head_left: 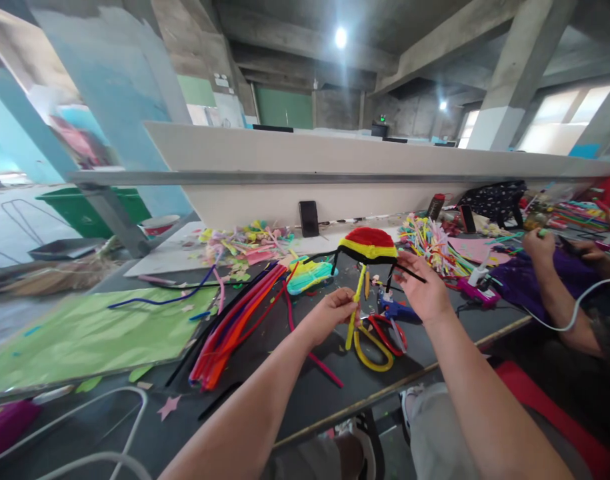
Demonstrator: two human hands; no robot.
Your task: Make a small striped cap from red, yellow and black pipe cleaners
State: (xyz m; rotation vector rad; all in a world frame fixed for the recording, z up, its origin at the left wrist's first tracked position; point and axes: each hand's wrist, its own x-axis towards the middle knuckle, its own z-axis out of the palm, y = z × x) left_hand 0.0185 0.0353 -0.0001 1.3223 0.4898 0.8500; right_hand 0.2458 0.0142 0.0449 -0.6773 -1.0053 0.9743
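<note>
Pinching a thin yellow stem, the left hand (335, 315) is closed by thumb and fingers below a domed craft piece (369, 245) in red, yellow and black. The piece is held up over the desk (317, 400), between its front edge and the white partition (265, 203) along the back edge. The right hand (425, 287) is half spread at the dome's right side, touching a black strand (409, 272) that crosses the fingers; I cannot tell whether it grips it.

Near the front edge, under the piece, lie scissors (372, 360) with a yellow loop, beside a blue glue gun (399, 311). A bundle of red, orange and black fuzzy stems (235, 327) slants left of them, and a green sheet (149, 327) covers much of the left end. At the back edge a black phone (309, 219) leans on the partition; farther right stands a dark red-capped bottle (435, 207), its markings too small to read. Toward the right end, another person's hands (539, 245) are at work above a purple cloth (517, 277).
</note>
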